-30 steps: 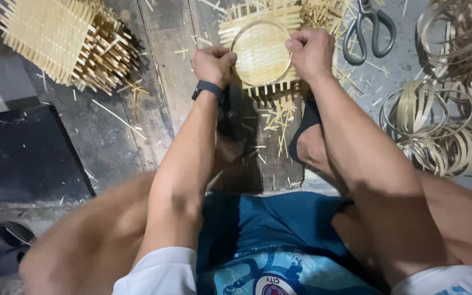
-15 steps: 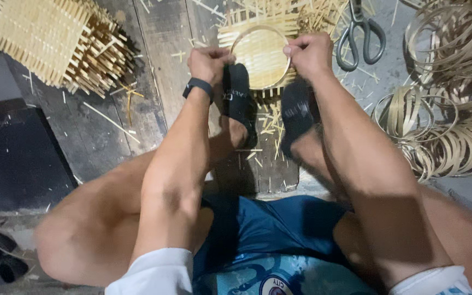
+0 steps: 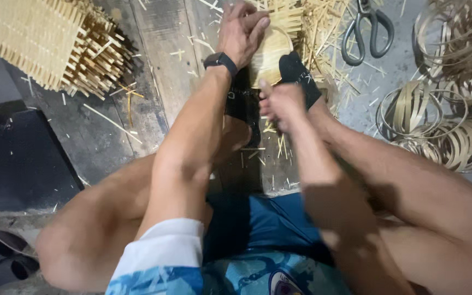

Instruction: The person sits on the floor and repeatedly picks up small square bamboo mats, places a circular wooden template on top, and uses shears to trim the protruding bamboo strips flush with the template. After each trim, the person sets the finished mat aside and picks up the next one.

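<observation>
Sitting far to the left of both hands is a finished-looking square stack of woven bamboo mats [image 3: 50,46], its loose splint ends sticking out on every side. Below it, a dark mat [image 3: 17,161] lies on the ground. Moving right, the left hand [image 3: 241,30], with a black wristband [image 3: 220,60] on its wrist, lies flat with fingers stretched out, pressing down on a small round woven bamboo piece [image 3: 269,54]; it grips nothing, only holds the piece down against the ground. The piece sits just ahead of two feet in dark sandals [image 3: 296,76], which seem to pin its near edge. Just right of and nearer than the left hand, the right hand [image 3: 282,104] is loosely curled above the sandals; whether it pinches a thin splint I cannot tell, as it is blurred. Judging by the round centre being woven tight while loose splints [image 3: 323,27] fan out beyond it, the piece looks partly made, with its edge not yet finished. Further right lie scissors [image 3: 368,30], then coils of bamboo strip [image 3: 454,125], well apart from the hands. All of it rests on a worn grey plank floor [image 3: 165,65] littered with trimmings.
</observation>
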